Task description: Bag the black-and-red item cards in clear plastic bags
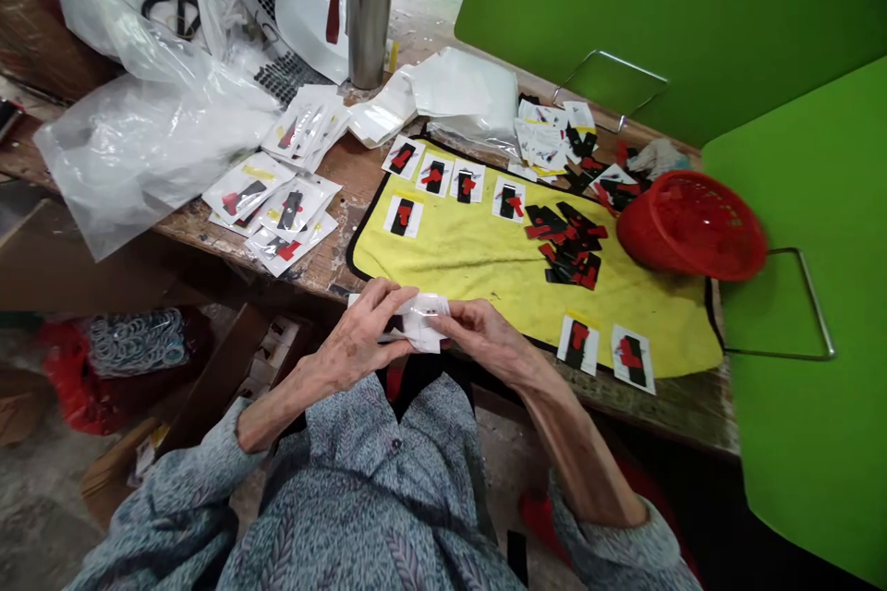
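Between my two hands, in front of my body at the table's near edge, is a small white and clear plastic packet. My left hand pinches its left part, with something dark showing near the fingers. The thumb and fingers of my right hand close on the packet's right edge. Just beyond lies a yellow cloth with white cards bearing red and black pieces, such as this card. Farther right on the cloth is a heap of loose red and black pieces.
Filled packets are piled left of the cloth. Behind them are crumpled plastic bags and a steel flask. A red basket sits at the right, beside green panels. Cardboard boxes stand below left.
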Motion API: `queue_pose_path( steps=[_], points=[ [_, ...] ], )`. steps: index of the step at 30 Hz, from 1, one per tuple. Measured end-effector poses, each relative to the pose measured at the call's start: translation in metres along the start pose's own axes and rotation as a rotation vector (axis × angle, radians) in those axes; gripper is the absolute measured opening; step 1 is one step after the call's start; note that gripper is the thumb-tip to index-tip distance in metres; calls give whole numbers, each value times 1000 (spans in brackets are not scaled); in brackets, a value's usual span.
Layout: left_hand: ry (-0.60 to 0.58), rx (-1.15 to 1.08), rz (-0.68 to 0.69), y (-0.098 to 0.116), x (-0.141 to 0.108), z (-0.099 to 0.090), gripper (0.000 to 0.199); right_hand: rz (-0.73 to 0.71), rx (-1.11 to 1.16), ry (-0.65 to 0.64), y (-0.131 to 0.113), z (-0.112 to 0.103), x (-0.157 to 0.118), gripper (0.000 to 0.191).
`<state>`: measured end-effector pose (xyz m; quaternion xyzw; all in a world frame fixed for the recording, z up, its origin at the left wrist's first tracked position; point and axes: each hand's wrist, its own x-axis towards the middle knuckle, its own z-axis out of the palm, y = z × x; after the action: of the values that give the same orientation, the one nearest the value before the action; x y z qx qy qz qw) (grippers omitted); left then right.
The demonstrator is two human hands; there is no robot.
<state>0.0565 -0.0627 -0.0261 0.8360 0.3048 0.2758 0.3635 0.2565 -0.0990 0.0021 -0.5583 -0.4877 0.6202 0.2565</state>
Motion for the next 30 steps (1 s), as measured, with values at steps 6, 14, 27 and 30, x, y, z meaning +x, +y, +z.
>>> queue_pose_path(
  steps=[6, 14, 27, 30],
  points=[
    [-16, -24, -27, 0, -1, 2, 59, -54, 64, -65, -4, -2, 1, 31],
    [-44, -97, -83, 9, 2, 0, 58, -35, 18, -50, -1, 3, 8, 26],
    [-97, -961, -598, 9, 22, -11, 30, 21, 100, -279, -9, -8, 3, 38],
    [-127, -996, -611, 11, 21, -11, 34, 0, 101, -275, -5, -2, 6, 38]
  ],
)
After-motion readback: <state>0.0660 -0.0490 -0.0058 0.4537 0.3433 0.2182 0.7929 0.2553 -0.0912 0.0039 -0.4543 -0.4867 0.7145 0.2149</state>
